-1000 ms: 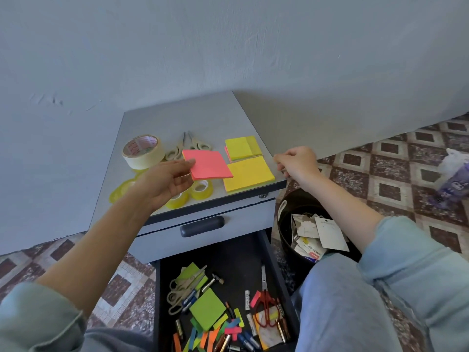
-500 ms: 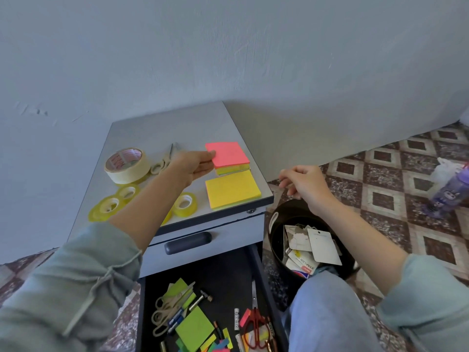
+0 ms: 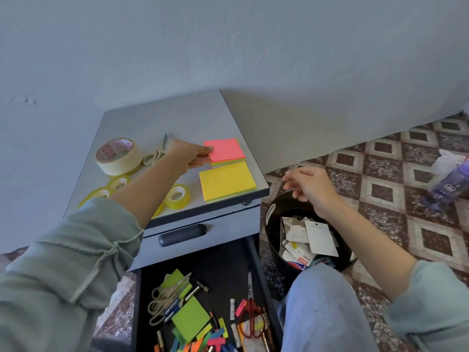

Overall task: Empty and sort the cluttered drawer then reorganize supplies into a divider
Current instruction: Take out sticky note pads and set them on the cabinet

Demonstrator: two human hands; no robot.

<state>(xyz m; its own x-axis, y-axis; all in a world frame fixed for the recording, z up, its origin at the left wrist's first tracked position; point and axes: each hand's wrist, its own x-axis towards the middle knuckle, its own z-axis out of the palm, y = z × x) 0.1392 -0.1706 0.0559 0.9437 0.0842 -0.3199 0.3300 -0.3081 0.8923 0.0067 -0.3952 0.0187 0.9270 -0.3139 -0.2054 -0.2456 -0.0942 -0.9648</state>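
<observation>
The pink note pad [image 3: 224,149] is pinched at its left edge by the left hand [image 3: 186,154], atop a stack on the counter [image 3: 177,118]; the right hand [image 3: 308,185] is held loosely curled, empty, above the black bin [image 3: 271,237].

Sorted supplies on cabinet top [image 3: 177,118], mid-frame; drawer [image 3: 223,265] open, bottom centre.
Pink pad [image 3: 224,149] flat on a multicolour stack, left edge pinched by left hand [image 3: 187,154]; yellow pad [image 3: 227,181] just below it. Masking tape [image 3: 118,156], scissors [image 3: 156,154] and clear tape rolls [image 3: 177,196] lie further left. Drawer contents jumbled: green pad [image 3: 190,320], red scissors [image 3: 251,321].
</observation>
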